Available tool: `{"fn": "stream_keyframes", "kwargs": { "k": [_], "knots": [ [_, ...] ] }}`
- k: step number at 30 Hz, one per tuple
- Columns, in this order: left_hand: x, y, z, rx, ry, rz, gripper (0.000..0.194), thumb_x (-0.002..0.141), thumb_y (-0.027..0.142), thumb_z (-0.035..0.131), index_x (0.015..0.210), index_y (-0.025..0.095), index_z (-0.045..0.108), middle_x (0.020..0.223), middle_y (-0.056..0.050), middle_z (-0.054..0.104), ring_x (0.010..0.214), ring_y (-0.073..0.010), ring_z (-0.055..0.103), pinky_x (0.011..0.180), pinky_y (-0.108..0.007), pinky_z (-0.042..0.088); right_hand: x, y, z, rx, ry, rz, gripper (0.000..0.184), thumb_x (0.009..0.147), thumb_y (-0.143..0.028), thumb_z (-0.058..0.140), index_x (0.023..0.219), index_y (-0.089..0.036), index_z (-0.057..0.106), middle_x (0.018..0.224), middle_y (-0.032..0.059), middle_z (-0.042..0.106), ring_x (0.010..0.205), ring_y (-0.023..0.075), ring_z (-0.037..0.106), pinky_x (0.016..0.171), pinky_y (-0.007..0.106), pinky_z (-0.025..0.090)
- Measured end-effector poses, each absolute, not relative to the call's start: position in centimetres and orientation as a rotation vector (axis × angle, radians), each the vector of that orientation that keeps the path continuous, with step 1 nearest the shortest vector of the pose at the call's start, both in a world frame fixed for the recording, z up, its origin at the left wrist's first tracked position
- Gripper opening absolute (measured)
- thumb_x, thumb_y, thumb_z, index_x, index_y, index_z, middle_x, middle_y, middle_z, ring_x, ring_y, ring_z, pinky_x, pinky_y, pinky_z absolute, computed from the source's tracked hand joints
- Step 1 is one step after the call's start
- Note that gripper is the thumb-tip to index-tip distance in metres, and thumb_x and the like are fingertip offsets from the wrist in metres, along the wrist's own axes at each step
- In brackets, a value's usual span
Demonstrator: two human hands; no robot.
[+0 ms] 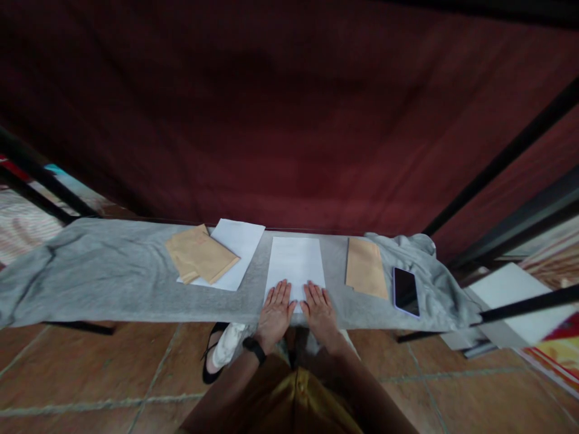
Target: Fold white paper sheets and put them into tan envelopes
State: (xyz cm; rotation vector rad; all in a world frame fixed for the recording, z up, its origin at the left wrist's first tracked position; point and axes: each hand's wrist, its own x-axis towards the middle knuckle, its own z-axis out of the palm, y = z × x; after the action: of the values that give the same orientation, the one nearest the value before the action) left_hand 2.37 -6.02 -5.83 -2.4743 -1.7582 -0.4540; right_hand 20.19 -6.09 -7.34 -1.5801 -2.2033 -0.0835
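Note:
A white sheet of paper (296, 262) lies flat in front of me on a narrow surface covered with grey cloth. On its near left part rests my left hand (275, 310), palm down with fingers stretched out. My right hand (320, 310) lies flat the same way on the near right part. Neither hand grips anything. To the left, several brown envelopes (205, 256) overlap more white paper (244, 241). Right of the middle sheet is another brown envelope or small stack (365, 268); I cannot tell how many.
A phone (406, 292) with a dark screen lies at the right on the grey cloth (113, 271). Dark red fabric (289, 138) hangs behind the surface. Black metal bars (506, 157) stand at both ends. Tiled floor (122, 361) shows below.

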Motion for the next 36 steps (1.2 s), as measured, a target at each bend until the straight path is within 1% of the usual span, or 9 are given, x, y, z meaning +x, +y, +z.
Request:
{"fn": "stream_keyframes", "kwargs": {
  "k": [5, 11, 14, 16, 20, 23, 26, 32, 36],
  "knots": [
    [-0.4, -6.5, -5.8, -2.387, -1.833, -0.47, 0.06, 0.105, 0.042, 0.031, 0.153, 0.007, 0.041, 0.159, -0.017, 0.04, 0.15, -0.027, 0.037, 0.123, -0.047, 0.032, 21.2, -6.8, -7.1, -1.619, -2.184, -0.12, 0.052, 0.107, -0.035, 0.037, 0.153, -0.011, 0.043, 0.157, 0.0147, 0.045, 0.145, 0.0258, 0.044, 0.121, 0.048, 0.029],
    [-2.0, -6.6, -6.1, -2.286, -1.936, -0.519, 0.059, 0.105, 0.041, 0.031, 0.152, 0.008, 0.044, 0.155, -0.018, 0.046, 0.148, -0.0295, 0.039, 0.12, -0.051, 0.035, 23.3, -7.2, -7.1, -1.651, -2.167, -0.19, 0.055, 0.107, -0.038, 0.036, 0.156, -0.012, 0.038, 0.157, 0.014, 0.046, 0.143, 0.0267, 0.046, 0.12, 0.047, 0.029],
    [-0.8, -5.9, -6.0, -2.26, -1.957, -0.524, 0.059, 0.105, 0.04, 0.029, 0.151, 0.007, 0.043, 0.156, -0.019, 0.046, 0.149, -0.0298, 0.038, 0.12, -0.052, 0.035, 23.7, -7.3, -7.4, -1.658, -2.171, -0.201, 0.056, 0.107, -0.038, 0.035, 0.157, -0.012, 0.036, 0.157, 0.014, 0.046, 0.142, 0.0267, 0.047, 0.119, 0.047, 0.029],
    [1.0, -5.2, -5.9, -2.334, -1.906, -0.524, 0.059, 0.106, 0.041, 0.028, 0.152, 0.008, 0.041, 0.158, -0.018, 0.044, 0.15, -0.0277, 0.036, 0.121, -0.049, 0.034, 23.8, -7.3, -7.4, -1.662, -2.172, -0.207, 0.057, 0.107, -0.038, 0.035, 0.158, -0.013, 0.033, 0.157, 0.0141, 0.047, 0.142, 0.0265, 0.047, 0.119, 0.047, 0.029],
    [4.9, -3.6, -5.7, -2.556, -1.743, -0.475, 0.058, 0.106, 0.041, 0.026, 0.151, 0.008, 0.043, 0.159, -0.015, 0.042, 0.15, -0.0244, 0.036, 0.123, -0.044, 0.032, 23.6, -7.2, -7.4, -1.66, -2.154, -0.212, 0.059, 0.106, -0.039, 0.036, 0.159, -0.014, 0.031, 0.156, 0.0136, 0.047, 0.143, 0.0255, 0.046, 0.12, 0.046, 0.029],
    [6.4, -1.9, -5.8, -2.597, -1.718, -0.429, 0.059, 0.106, 0.042, 0.026, 0.152, 0.008, 0.043, 0.161, -0.015, 0.04, 0.151, -0.0251, 0.034, 0.124, -0.045, 0.03, 23.5, -7.2, -7.4, -1.669, -2.146, -0.199, 0.058, 0.106, -0.038, 0.036, 0.159, -0.014, 0.032, 0.157, 0.013, 0.047, 0.143, 0.0252, 0.046, 0.12, 0.045, 0.028],
    [6.1, 0.1, -5.7, -2.567, -1.767, -0.398, 0.06, 0.106, 0.043, 0.027, 0.153, 0.008, 0.042, 0.161, -0.016, 0.039, 0.152, -0.0254, 0.033, 0.124, -0.045, 0.029, 23.5, -7.2, -7.3, -1.684, -2.153, -0.156, 0.058, 0.106, -0.039, 0.036, 0.158, -0.014, 0.035, 0.157, 0.0129, 0.047, 0.143, 0.026, 0.046, 0.121, 0.045, 0.027],
    [3.0, 2.9, -5.4, -2.438, -1.902, -0.378, 0.062, 0.105, 0.043, 0.027, 0.154, 0.008, 0.04, 0.16, -0.017, 0.041, 0.152, -0.0255, 0.033, 0.124, -0.044, 0.028, 23.5, -7.1, -7.2, -1.695, -2.139, -0.109, 0.058, 0.105, -0.04, 0.038, 0.158, -0.017, 0.035, 0.156, 0.0124, 0.048, 0.142, 0.027, 0.047, 0.121, 0.046, 0.027],
    [0.5, 2.4, -5.5, -2.348, -1.973, -0.365, 0.065, 0.105, 0.044, 0.025, 0.155, 0.005, 0.038, 0.16, -0.018, 0.039, 0.152, -0.0271, 0.033, 0.124, -0.045, 0.028, 23.4, -7.3, -7.1, -1.695, -2.131, -0.091, 0.055, 0.105, -0.04, 0.037, 0.155, -0.015, 0.042, 0.156, 0.0123, 0.047, 0.143, 0.0274, 0.046, 0.121, 0.046, 0.026]
  ]
}}
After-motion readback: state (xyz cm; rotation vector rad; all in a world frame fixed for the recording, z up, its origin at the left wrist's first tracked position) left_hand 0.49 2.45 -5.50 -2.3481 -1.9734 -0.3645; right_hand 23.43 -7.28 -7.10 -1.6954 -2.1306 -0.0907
